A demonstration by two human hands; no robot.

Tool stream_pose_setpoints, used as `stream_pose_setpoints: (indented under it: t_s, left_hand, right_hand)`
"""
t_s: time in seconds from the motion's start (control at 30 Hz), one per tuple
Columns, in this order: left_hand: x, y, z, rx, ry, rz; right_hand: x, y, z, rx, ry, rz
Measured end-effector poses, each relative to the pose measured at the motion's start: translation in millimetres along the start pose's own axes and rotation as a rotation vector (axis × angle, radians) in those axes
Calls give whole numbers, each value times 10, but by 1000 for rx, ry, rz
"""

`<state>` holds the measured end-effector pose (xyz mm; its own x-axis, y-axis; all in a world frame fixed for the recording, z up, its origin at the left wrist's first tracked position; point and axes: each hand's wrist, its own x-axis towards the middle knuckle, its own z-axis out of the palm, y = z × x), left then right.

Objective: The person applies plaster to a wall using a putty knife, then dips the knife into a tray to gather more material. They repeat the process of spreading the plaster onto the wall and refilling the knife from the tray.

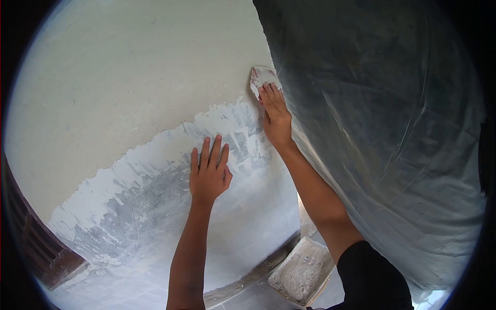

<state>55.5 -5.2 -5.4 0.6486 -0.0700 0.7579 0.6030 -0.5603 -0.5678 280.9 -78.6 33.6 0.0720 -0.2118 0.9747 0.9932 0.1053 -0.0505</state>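
My left hand (pixel 210 173) lies on the grey, streaky part of the wall (pixel 144 67), fingers stretched and apart, with nothing in it. Higher up and to the right, my right hand (pixel 277 116) presses a putty scraper (pixel 263 76) against the wall, close to its right edge. White putty coats most of the scraper, and a little red shows through. Its grip is partly hidden under my fingers. A ragged band of white putty (pixel 121 160) crosses the wall between the smooth cream upper part and the greyish lower part.
A tub of white putty (pixel 305 271) stands on the tiled floor below my right arm. Clear plastic sheeting (pixel 372 129) hangs over a dark area along the wall's right edge. Dark brown slatted woodwork (pixel 33 237) shows at the lower left.
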Motion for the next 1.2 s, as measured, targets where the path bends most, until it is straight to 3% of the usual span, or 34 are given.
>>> stream_pose_setpoints:
  t_s: [0.2,0.37,0.5,0.67,0.73,0.77,0.83,0.87,0.93,1.07,1.2]
  left_hand:
    - [-5,2,-2,-21,15,-9]
    - [-9,4,5,-31,24,-5]
    - [-3,7,11,-114,11,-22]
    - [-15,-2,9,-123,21,-22]
    - [-16,-7,18,-37,-6,-15]
    - [-16,-6,16,-38,-7,-14]
    - [-11,-7,0,-29,0,-10]
    - [-14,-5,-7,-32,-5,-9]
    - [-8,1,-15,-106,-6,-22]
    - [-4,0,-12,-111,2,-23]
    - [-13,5,12,-103,25,-17]
  right_hand:
    - [-445,-72,-88,8,-199,-9]
    - [-189,-69,-134,-21,-61,-18]
    - [-148,-43,82,6,-106,-18]
    - [-370,-216,-117,1,-192,-18]
    - [-281,-276,-246,127,13,172]
    - [-181,-301,-302,126,13,174]
    - [53,-259,-340,574,250,861]
    - [93,-146,-311,571,248,866]
    - [126,165,-204,1354,362,1167]
    - [36,365,-37,1513,340,1367]
    - [-115,403,-123,1454,367,1453]
